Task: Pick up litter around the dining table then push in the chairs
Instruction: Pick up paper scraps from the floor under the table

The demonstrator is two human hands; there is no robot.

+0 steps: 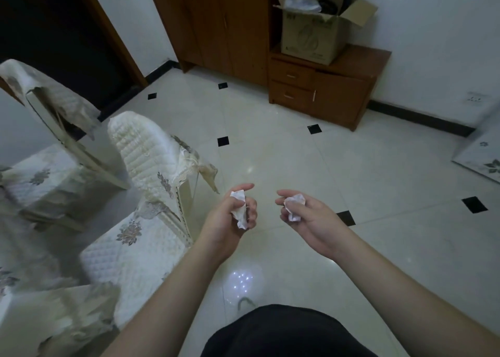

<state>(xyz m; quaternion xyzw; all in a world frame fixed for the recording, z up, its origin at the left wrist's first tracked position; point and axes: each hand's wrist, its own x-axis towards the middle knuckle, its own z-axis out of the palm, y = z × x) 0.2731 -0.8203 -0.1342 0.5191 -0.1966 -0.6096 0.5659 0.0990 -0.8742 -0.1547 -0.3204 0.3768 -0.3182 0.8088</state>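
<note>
Holding one crumpled paper wad (239, 205) in our left hand (230, 216) and another (295, 205) in our right hand (305, 216), fingers curled round each, we stand just right of the nearest covered chair (151, 183). Both wads look light, soft and crushable, so a loose whole-hand hold should suffice.

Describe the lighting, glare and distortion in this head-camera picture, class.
Head view: dim, cool light; a speckled glare patch shines on the floor tiles near the person's feet; wide-angle bending tilts the wardrobe and walls; both hands' crumpled papers stay fairly sharp.
</note>
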